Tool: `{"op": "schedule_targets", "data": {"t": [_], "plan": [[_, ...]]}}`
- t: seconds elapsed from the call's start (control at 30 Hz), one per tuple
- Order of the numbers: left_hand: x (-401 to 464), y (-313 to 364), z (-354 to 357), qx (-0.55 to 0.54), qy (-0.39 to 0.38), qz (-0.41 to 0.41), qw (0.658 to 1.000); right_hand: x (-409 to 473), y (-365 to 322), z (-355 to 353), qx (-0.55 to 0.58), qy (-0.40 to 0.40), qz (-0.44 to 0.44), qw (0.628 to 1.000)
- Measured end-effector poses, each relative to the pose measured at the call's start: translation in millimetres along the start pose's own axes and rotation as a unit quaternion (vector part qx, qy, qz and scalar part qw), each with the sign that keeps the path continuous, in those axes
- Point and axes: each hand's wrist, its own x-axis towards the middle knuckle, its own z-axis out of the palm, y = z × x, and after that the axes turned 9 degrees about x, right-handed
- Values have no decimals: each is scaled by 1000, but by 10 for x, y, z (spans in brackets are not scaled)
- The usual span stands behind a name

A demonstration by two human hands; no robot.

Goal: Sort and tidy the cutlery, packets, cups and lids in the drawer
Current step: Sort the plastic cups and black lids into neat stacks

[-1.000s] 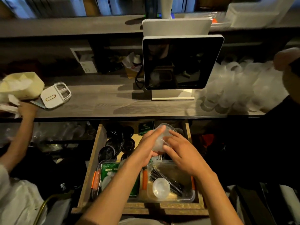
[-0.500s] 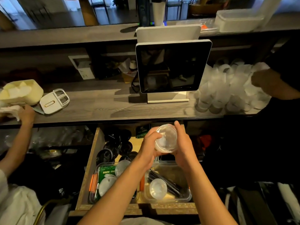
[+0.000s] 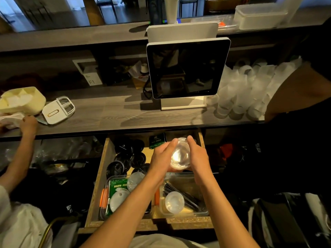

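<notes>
Over the open wooden drawer [image 3: 97, 185] I hold a small clear plastic cup [image 3: 179, 156] between both hands, its mouth turned toward me. My left hand [image 3: 162, 157] cups its left side and my right hand [image 3: 198, 158] grips its right side. Below, a clear bin [image 3: 201, 211] holds black cutlery [image 3: 186, 195] and another clear cup [image 3: 174, 202]. A second bin [image 3: 105, 185] on the left holds green packets [image 3: 117, 185] and clear lids [image 3: 119, 199]. Black lids [image 3: 125, 158] lie in the drawer's back left.
A screen on a stand [image 3: 186, 68] sits on the counter [image 3: 107, 113] above the drawer. Stacks of clear cups [image 3: 247, 90] stand at the right, partly behind another person's arm [image 3: 295, 90]. At the left, another person's hand [image 3: 28, 125] is beside a cream box [image 3: 23, 101].
Both hands have lifted the clear cup a little and turned it so its mouth faces me; the right hand moved from on top of it to its right side.
</notes>
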Motion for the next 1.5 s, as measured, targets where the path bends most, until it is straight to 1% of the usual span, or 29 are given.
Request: {"op": "schedule_targets", "data": {"t": [0.07, 0.17, 0.3, 0.43, 0.53, 0.6, 0.7, 0.77, 0.9, 0.97, 1.03, 1.1, 1.2, 1.27, 1.33, 1.37, 1.47, 1.5], "plan": [[5, -49, 27, 23, -10, -12, 1000, 37, 91, 15, -6, 17, 2, 1000], [29, -210, 49, 65, -31, -38, 997, 72, 319, 4, -25, 20, -1, 999], [48, -543, 65, 131, -33, -36, 990, 96, 674, -77, -62, 34, 5, 997], [115, -1111, 146, 111, -46, -111, 987, 134, 1099, -139, -100, 42, 47, 993], [183, -1475, 149, 163, -71, -128, 976, 194, 1429, -241, -92, -9, 82, 992], [178, -1606, 113, 214, -74, -103, 969, 213, 1620, -339, -115, -65, 84, 988], [121, -1820, 72, 252, -39, -74, 964, 192, 1819, -423, -137, -108, 84, 981], [64, -1952, 71, 273, -13, -64, 960, 152, 1938, -412, -156, -109, 72, 979], [36, -2303, 137, 251, 2, -69, 966, 41, 2215, -337, -219, -59, 39, 973], [52, -2405, 177, 221, 0, -100, 970, 23, 2253, -290, -225, -51, 35, 972], [71, -2432, 230, 176, 6, -136, 975, 57, 2273, -250, -212, -61, 60, 974], [108, -2441, 279, 148, 18, -156, 976, 111, 2383, -212, -237, -51, 45, 969], [152, -2436, 333, 151, 16, -161, 975, 207, 2619, -211, -277, -39, 47, 959], [192, -2487, 353, 166, 14, -171, 971, 268, 2616, -196, -252, -42, 70, 964], [215, -2514, 379, 182, 10, -173, 968, 334, 2591, -201, -239, -50, 72, 967], [219, -2512, 392, 188, 8, -176, 966, 350, 2584, -217, -240, -54, 83, 966], [234, -2448, 402, 193, -2, -177, 965, 415, 2635, -273, -248, -62, 70, 964], [246, -2437, 397, 193, -9, -180, 965, 414, 2599, -286, -254, -66, 79, 962]]}}
